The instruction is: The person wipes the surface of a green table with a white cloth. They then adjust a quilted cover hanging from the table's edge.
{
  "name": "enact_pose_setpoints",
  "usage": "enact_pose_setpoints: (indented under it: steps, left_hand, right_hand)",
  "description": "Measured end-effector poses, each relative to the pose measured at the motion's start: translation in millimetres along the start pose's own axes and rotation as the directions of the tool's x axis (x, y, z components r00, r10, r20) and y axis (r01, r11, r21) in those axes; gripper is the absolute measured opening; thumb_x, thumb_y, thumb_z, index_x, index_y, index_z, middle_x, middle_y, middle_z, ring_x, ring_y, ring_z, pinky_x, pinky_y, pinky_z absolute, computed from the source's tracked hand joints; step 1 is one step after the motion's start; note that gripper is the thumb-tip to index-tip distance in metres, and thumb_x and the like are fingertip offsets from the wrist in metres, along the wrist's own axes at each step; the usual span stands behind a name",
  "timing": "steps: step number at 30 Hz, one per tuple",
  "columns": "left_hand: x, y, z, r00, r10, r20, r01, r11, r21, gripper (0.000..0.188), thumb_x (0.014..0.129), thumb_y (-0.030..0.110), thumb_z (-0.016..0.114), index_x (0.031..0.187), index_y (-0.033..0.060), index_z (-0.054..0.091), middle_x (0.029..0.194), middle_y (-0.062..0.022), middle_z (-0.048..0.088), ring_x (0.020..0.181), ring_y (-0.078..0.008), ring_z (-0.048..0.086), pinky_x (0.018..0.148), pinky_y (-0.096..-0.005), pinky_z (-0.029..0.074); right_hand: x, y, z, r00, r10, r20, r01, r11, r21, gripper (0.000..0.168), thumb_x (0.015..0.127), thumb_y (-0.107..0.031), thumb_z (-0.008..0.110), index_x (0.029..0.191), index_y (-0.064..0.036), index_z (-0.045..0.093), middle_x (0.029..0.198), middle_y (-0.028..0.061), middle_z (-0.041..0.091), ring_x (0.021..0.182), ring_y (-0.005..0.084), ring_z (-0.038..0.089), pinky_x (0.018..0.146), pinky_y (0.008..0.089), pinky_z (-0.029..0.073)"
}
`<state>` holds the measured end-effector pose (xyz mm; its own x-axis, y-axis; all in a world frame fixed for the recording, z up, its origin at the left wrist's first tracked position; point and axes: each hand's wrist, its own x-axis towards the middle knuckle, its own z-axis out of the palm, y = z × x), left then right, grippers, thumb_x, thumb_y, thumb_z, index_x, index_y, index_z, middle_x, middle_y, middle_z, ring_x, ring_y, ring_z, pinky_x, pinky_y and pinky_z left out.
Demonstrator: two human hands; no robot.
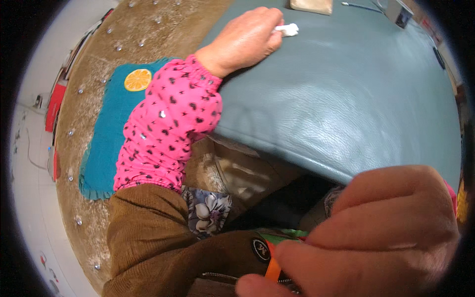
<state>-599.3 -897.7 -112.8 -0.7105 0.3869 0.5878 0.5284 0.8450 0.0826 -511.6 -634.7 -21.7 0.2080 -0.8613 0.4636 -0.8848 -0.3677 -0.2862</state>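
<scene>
My left hand [246, 39] reaches out over a grey-green leather-like surface [315, 92], closed on a crumpled white tissue or cloth [289, 29] that pokes out past the fingers. A pink sleeve cover with dark hearts [167, 118] covers that forearm. Large and close to the camera at lower right is my right hand [371, 237]. Its fingers are curled near an orange strip [274, 265] in front of the brown jacket [148, 222]; whether they grip the strip is not clear.
A beige block-like object [311, 5], a thin pen-like stick [362, 6] and a small grey box [399, 13] lie at the surface's far side. To the left, a teal cloth [107, 122] with an orange-slice decoration [138, 80] rests on brown studded upholstery [89, 148]. The surface's near edge crosses the middle.
</scene>
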Motion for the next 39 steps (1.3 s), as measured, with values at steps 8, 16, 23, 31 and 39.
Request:
enact_pose_setpoints:
  steps: [8,16,23,31,39]
  left_hand:
    - [-1,3,1,0.997,-0.049,0.059,0.047,0.999,0.023,0.014,0.087,0.016,0.053,0.093,0.0031,0.053,0.087,-0.018,0.057,0.084,-0.038,0.057,0.075,-0.0476,0.046]
    - [-3,7,-3,0.994,-0.093,0.051,0.093,0.996,-0.001,0.015,0.086,0.015,0.054,0.095,0.0031,0.053,0.088,-0.0181,0.057,0.086,-0.0388,0.056,0.075,-0.048,0.045]
    - [-6,4,7,0.996,-0.091,0.023,0.092,0.995,-0.044,0.018,0.087,0.019,0.052,0.097,0.0038,0.053,0.092,-0.0178,0.057,0.089,-0.0382,0.056,0.077,-0.0477,0.046]
    - [-3,-6,3,0.99,-0.136,0.033,0.137,0.989,-0.054,0.019,0.088,0.022,0.053,0.096,0.0054,0.052,0.093,-0.0164,0.057,0.091,-0.0374,0.057,0.077,-0.0469,0.046]
    - [2,-8,-1,0.99,-0.141,-0.009,0.141,0.99,0.012,0.017,0.087,0.02,0.054,0.094,0.0047,0.054,0.093,-0.0168,0.058,0.09,-0.0378,0.058,0.078,-0.0488,0.047]
  right_hand:
    - [3,13,-4,0.992,0.125,-0.004,-0.125,0.99,-0.063,0.037,0.083,-0.017,0.066,0.117,-0.005,0.059,0.117,0.0151,0.059,0.102,0.0311,0.057,0.085,0.0403,0.043]
    - [-13,55,44,0.94,0.341,-0.028,-0.337,0.906,-0.256,0.041,0.086,-0.025,0.063,0.122,-0.005,0.057,0.125,0.0179,0.056,0.117,0.0358,0.053,0.098,0.045,0.041]
    - [-40,50,48,0.842,0.529,-0.102,-0.523,0.758,-0.39,0.046,0.093,-0.032,0.058,0.132,-0.008,0.054,0.138,0.018,0.05,0.131,0.0347,0.044,0.108,0.0451,0.034]
    - [-159,-30,0,0.487,0.757,-0.436,-0.844,0.279,-0.458,0.036,0.091,-0.02,0.059,0.126,-0.008,0.061,0.131,0.0196,0.056,0.123,0.0377,0.051,0.105,0.0438,0.04]
    - [-257,-42,-13,0.087,0.546,-0.833,-0.964,-0.165,-0.209,0.029,0.091,-0.02,0.057,0.113,-0.004,0.066,0.121,0.0167,0.063,0.116,0.034,0.057,0.099,0.0414,0.044]
